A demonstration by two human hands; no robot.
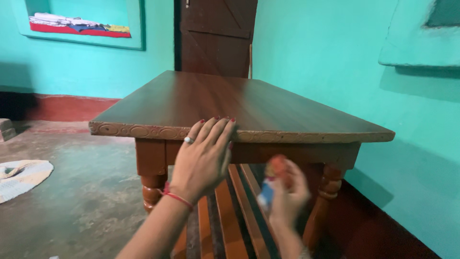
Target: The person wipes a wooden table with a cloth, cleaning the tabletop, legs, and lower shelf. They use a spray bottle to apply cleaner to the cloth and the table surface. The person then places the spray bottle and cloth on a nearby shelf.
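Obs.: person at the near edge of a dark wooden table [239,103], both hands low at its front.

Left hand [203,156] lies flat with fingers together, pressed on the table's carved front edge; fingertips reach over onto the top. A ring sits on one finger, a red thread around the wrist. Right hand [287,192] is blurred, below the tabletop and in front of the apron, closed around a small object [269,189] showing blue, white and reddish parts; its kind cannot be told. Slatted lower shelf [230,216] runs beneath. Woven mat [21,177] lies on the floor well to the left.
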